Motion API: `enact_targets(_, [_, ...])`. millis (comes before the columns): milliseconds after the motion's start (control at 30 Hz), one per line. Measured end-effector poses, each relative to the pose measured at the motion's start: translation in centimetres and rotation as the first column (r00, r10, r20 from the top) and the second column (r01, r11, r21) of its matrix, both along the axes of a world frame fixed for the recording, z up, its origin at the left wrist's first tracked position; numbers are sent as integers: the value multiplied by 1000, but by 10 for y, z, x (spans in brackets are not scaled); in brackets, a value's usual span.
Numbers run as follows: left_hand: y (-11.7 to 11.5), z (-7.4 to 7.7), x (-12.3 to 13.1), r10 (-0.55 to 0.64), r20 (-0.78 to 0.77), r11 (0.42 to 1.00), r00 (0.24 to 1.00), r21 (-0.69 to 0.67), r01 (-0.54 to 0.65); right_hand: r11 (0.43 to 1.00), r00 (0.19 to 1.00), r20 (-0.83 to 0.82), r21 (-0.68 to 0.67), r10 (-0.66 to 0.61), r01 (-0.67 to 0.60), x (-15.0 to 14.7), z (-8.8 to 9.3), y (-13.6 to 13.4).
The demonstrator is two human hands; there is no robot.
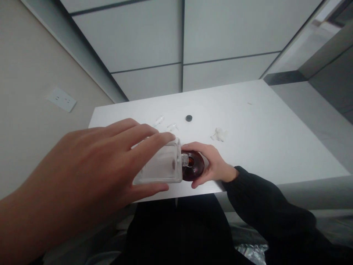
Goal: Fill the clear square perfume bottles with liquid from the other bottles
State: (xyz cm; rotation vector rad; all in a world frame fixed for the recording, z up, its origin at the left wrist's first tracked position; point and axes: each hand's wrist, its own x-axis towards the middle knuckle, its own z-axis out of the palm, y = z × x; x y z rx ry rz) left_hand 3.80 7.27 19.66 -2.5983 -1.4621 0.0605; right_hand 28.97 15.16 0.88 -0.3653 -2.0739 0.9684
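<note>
My left hand (118, 158) is wrapped round a clear square glass bottle (162, 165), which is tipped on its side with its threaded neck pointing right. That neck is over the mouth of a round dark brown bottle (195, 167); whether the two touch, I cannot tell. Fingers of my right hand (211, 162) curl round the brown bottle from the right, near the table's front edge. Behind them on the table lies a small black cap (189, 118). Two small clear plastic pieces, one of them a clear piece (159, 120), lie left of the cap.
The white table (261, 132) has a crumpled white tissue (219, 134) right of the bottles. A tiny scrap (249, 103) lies farther back. White panelled doors (154, 36) stand behind the table, and a wall socket (62, 99) is on the left wall.
</note>
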Motion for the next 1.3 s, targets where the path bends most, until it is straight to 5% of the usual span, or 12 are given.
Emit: enact_targets(1300, [2, 5, -6, -77, 38, 997, 996, 30, 76, 999, 998, -62, 52, -11, 14, -1, 2, 0])
